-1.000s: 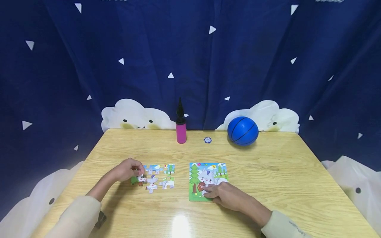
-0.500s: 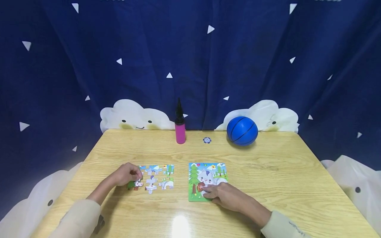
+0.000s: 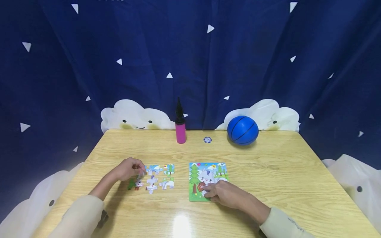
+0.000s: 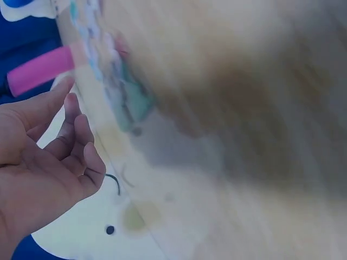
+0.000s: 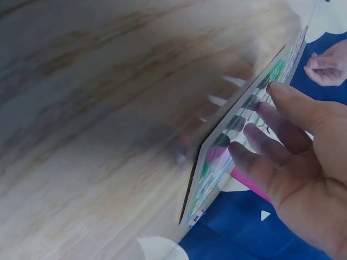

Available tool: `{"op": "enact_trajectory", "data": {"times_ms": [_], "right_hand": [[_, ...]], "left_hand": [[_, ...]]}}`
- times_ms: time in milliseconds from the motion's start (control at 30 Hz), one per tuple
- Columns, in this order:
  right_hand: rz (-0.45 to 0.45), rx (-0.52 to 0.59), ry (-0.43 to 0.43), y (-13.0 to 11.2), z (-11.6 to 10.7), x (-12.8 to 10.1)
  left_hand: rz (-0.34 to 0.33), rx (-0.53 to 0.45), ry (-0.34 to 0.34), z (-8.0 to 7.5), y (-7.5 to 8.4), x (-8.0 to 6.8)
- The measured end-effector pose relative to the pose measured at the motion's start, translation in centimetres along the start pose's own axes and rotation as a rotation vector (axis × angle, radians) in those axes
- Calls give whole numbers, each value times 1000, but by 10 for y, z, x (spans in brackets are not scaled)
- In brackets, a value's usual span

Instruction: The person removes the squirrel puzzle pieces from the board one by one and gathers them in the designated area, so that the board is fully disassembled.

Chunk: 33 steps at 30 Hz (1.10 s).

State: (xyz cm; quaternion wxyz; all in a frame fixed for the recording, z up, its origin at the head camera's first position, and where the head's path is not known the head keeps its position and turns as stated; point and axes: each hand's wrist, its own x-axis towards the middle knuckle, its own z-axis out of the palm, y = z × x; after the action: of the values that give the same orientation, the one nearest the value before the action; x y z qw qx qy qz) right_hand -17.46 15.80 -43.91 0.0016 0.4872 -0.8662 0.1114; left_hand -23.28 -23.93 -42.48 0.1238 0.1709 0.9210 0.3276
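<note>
My left hand [image 3: 131, 169] is over the upper-left jigsaw pieces in the head view, its thumb and index fingertips close together. No piece shows between them in the left wrist view, where the hand [image 4: 51, 146] has loosely bent fingers. Beneath and beside it lie the loose jigsaw pieces [image 3: 151, 184], in spaced rows showing parts of a squirrel picture. To their right lies a square squirrel puzzle board [image 3: 193, 168], flat on the table. On its lower right part rests my right hand [image 3: 224, 195], with extended fingertips touching the picture in the right wrist view [image 5: 260, 130].
A pink hand pump [image 3: 180, 133] with a black nozzle stands at the table's back. Right of it are a blue-and-white poker chip [image 3: 207, 140] and a blue ball [image 3: 242, 130]. A dark blue curtain [image 3: 190, 66] hangs behind the wooden table [image 3: 268, 172].
My left hand moved slightly left and down over the left pieces, then back up and right to the upper-left ones. My right hand has stayed on the puzzle board.
</note>
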Motion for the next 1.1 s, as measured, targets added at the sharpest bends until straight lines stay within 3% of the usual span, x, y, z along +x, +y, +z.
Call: {"op": "enact_trajectory", "data": {"times_ms": [433,667,1100], "right_hand": [[84,93,50,14,-8,-27],[155,119,48,24,-9,-47],[250,122,38,33,-12,-63]], "left_hand": [[47,-31,-78,25,47,28],[109,-46,-163,50,80,45],[175,-69,-238,98,130,74]]}}
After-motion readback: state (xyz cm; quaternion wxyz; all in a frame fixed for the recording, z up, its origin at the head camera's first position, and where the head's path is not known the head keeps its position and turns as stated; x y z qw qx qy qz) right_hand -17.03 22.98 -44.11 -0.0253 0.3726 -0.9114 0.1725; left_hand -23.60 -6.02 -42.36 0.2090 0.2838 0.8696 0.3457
